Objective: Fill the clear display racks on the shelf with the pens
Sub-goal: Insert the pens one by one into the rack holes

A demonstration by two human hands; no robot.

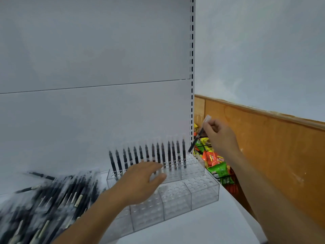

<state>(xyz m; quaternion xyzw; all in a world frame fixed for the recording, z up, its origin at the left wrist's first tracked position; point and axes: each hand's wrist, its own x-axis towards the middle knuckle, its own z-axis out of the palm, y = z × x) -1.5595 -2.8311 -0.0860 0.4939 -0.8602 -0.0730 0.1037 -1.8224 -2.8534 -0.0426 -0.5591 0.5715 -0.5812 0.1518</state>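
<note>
Clear plastic makes up the display racks (177, 199) under your left hand (140, 182). Their walls are smooth and boxy, and you can see right through them to the round holes on top.

Only the row farthest from you is filled. A line of black pens (158, 154) stands up straight there, just past your left fingertips, and each pen is thin and round with a see-through cap. All the holes nearer to you look empty, so I think most of the job is still left.

Your left hand is spread open and flat over the racks and holds nothing. I cannot tell if it presses down on them.

Your right hand (219, 136) is up in the air, beyond the right end of the filled row. It pinches one more pen (195, 140) between thumb and fingers, and the dark tip slants down toward that end.

To the left of your left arm, a big loose pile of pens (52, 199) lies flat on the white shelf (202, 226). It looks blurry, but there are plenty of them waiting.

Below your right hand, shiny orange and green snack packets (214, 161) sit in a black wire basket (222, 180).
</note>
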